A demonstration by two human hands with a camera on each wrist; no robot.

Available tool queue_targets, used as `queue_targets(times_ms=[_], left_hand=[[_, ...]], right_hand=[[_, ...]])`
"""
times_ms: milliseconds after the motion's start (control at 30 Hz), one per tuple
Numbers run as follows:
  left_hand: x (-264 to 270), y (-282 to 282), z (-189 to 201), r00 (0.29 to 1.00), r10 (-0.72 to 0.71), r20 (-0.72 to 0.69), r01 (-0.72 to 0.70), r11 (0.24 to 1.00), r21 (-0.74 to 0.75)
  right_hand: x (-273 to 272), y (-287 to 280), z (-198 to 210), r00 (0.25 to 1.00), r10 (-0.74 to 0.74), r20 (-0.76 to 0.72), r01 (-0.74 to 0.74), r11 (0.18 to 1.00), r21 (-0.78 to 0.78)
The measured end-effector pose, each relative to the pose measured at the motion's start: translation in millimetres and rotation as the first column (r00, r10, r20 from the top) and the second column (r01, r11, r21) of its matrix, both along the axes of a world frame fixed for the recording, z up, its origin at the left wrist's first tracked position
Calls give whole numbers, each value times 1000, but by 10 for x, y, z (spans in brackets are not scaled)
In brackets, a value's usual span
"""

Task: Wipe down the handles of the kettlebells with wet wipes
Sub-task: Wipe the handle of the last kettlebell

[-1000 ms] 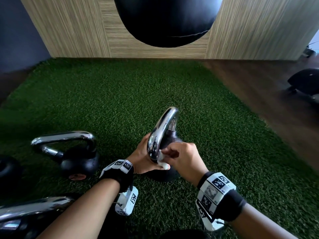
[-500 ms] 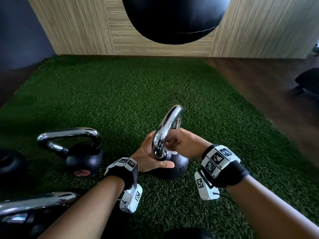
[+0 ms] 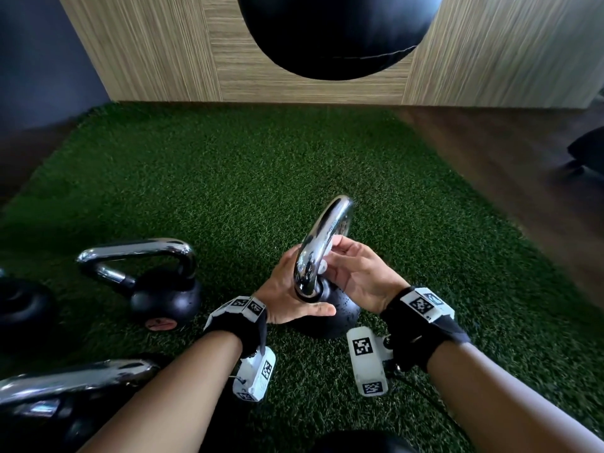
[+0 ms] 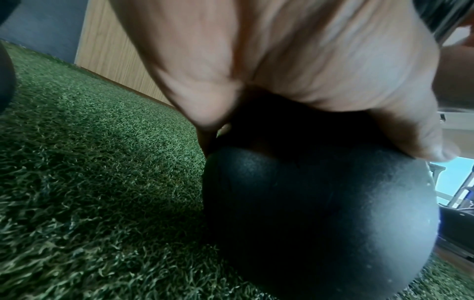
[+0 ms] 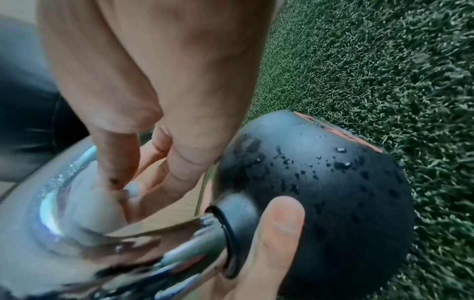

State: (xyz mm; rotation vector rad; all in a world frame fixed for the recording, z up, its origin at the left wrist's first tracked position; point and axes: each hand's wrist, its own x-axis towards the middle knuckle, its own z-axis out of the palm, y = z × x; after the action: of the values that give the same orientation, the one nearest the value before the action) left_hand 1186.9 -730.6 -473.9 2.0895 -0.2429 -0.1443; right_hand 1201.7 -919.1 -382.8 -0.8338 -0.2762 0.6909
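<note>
A black kettlebell with a chrome handle stands on the green turf in the middle of the head view. My left hand holds its body at the foot of the handle, thumb lying over the black ball. My right hand pinches a white wet wipe and presses it against the inner side of the handle. Water drops speckle the ball. The left wrist view shows my palm on top of the ball.
A second kettlebell stands to the left, another chrome handle lies at the lower left, and a dark weight sits at the left edge. A black punching bag hangs ahead before a wood-panel wall. Brown floor borders the turf on the right.
My right hand has moved from the near side of the handle round to its right, inner side and up it with the wipe. The left hand has kept its hold.
</note>
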Motion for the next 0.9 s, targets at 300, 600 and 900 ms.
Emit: queue_targets(times_ms=[300,600,900], left_hand=[[10,-10,8,1000,12,21,-13,1000,16],[10,2,3,991,19,-129,-9,997,71],[-36,-23,-20,977,138,-160,-148,988,-53]], right_hand=[[206,62,-21,898,-418,137,436,888,-147],[322,112,-32,491,-486,723,870,306,-386],[430,168,-27,359,-438,824,933,155,-325]])
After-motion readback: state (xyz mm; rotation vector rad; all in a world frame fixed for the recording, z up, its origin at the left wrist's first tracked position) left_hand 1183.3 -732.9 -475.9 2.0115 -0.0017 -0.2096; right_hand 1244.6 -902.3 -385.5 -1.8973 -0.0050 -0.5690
